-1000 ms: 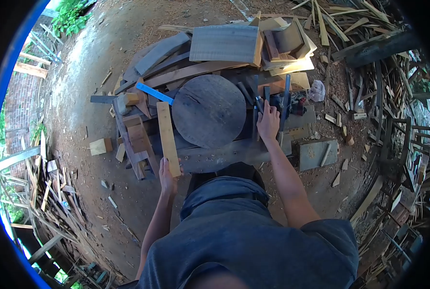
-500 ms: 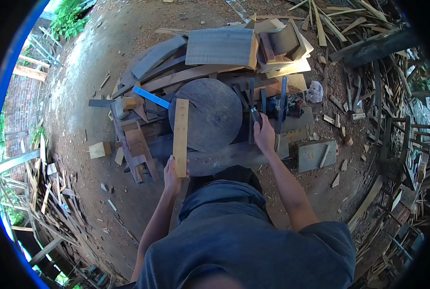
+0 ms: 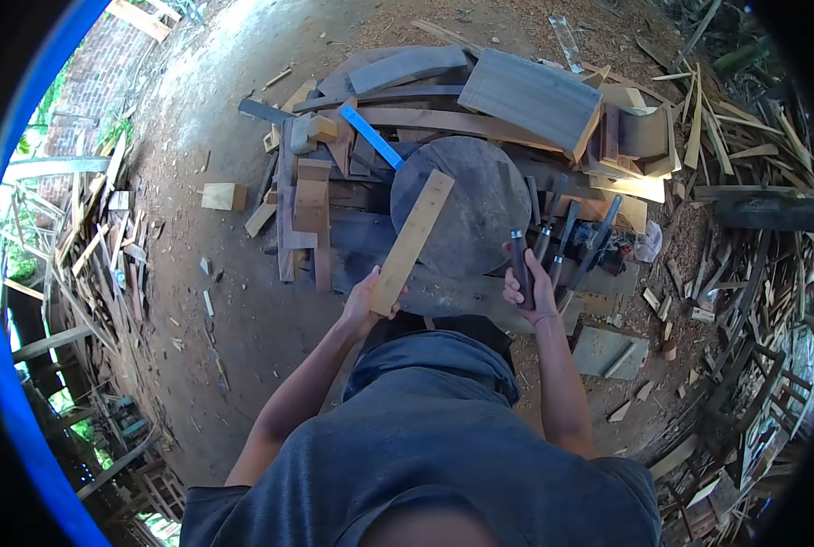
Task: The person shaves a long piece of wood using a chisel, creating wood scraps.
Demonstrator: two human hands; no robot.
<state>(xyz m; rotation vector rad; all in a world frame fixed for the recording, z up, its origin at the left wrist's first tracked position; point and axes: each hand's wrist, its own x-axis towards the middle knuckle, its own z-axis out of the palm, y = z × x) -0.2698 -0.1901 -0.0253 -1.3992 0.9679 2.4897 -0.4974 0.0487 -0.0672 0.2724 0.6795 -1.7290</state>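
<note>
— Hands?
— My left hand [image 3: 363,307] grips the pale wooden plank [image 3: 413,239] by its near end; the plank slants over the round grey wooden disc [image 3: 480,214].
— Right?
— My right hand [image 3: 533,294] is closed round a dark-handled chisel [image 3: 518,258], beside the disc.

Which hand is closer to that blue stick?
Left. The left hand, gripping a light plank, is below the blue stick. The right hand, holding a dark-handled tool, is farther, across the round board.
</note>
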